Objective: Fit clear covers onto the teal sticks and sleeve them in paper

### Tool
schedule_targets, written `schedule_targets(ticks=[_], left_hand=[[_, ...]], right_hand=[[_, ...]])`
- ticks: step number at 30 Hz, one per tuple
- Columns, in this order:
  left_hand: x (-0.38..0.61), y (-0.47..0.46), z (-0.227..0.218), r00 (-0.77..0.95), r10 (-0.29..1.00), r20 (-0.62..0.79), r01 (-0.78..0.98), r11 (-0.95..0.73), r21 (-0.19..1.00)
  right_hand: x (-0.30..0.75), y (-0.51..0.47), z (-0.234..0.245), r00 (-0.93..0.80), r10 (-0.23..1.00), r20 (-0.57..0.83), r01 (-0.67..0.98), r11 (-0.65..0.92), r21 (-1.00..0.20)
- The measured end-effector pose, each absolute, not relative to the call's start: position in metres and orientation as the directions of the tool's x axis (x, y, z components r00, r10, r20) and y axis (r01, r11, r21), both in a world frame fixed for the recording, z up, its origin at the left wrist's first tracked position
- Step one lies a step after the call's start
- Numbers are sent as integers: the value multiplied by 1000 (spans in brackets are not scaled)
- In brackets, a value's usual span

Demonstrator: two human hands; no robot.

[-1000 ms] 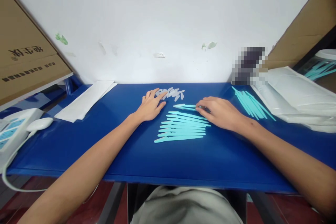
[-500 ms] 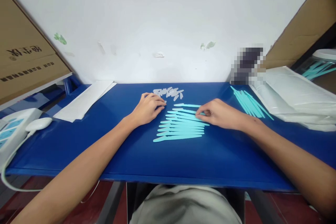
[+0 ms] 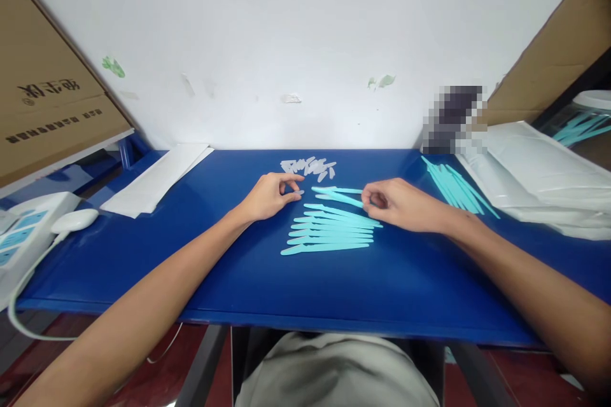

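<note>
On the blue table [image 3: 334, 286] lies a row of several turquoise plastic sticks [image 3: 329, 232]. My right hand [image 3: 398, 203] pinches the end of one turquoise stick [image 3: 340, 198], lifted slightly above the row. My left hand [image 3: 270, 196] is closed in a pinch on a small clear cap [image 3: 298, 192], close to the stick's tip. A pile of several clear caps [image 3: 309, 168] sits just behind my left hand.
More turquoise sticks [image 3: 453, 187] lie at the right, beside white plastic bags [image 3: 534, 172]. A white paper sheet [image 3: 157, 178] lies at the left. A white device with a cable [image 3: 33, 229] and a cardboard box [image 3: 42, 102] stand far left.
My left hand drew back from the cap pile with a cap pinched in it. My right hand lifted one stick from the row toward the left hand.
</note>
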State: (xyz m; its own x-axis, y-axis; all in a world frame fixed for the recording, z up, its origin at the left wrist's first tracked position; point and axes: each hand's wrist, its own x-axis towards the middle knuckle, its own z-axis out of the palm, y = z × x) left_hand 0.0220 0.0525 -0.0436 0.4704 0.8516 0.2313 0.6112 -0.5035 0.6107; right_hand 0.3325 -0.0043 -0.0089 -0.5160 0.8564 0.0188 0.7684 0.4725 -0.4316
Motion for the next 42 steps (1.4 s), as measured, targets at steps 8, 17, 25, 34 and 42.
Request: schedule_targets(ticks=[8,17,25,34,42], left_hand=[[20,52,-43,473,822,318,678,-570,465],[23,48,-42,458,740,493,704,-640,308],[28,42,-40,388,717,578,666,-652,362],[37,34,-37,377,720,583,633,-660,406],[38,40,-38,531,661,530,583,-739,338]], right_hand=[[337,4,-21,-420,874,243,730,485,-482],[329,-1,-23,-378,885,274,769,464,-440],[325,-1,-26,-439,823,360,707,564,-427],[319,-5,-24,-466,812,351,706,580,-405],[316,-6,-24,-467,825,318,750,560,-352]])
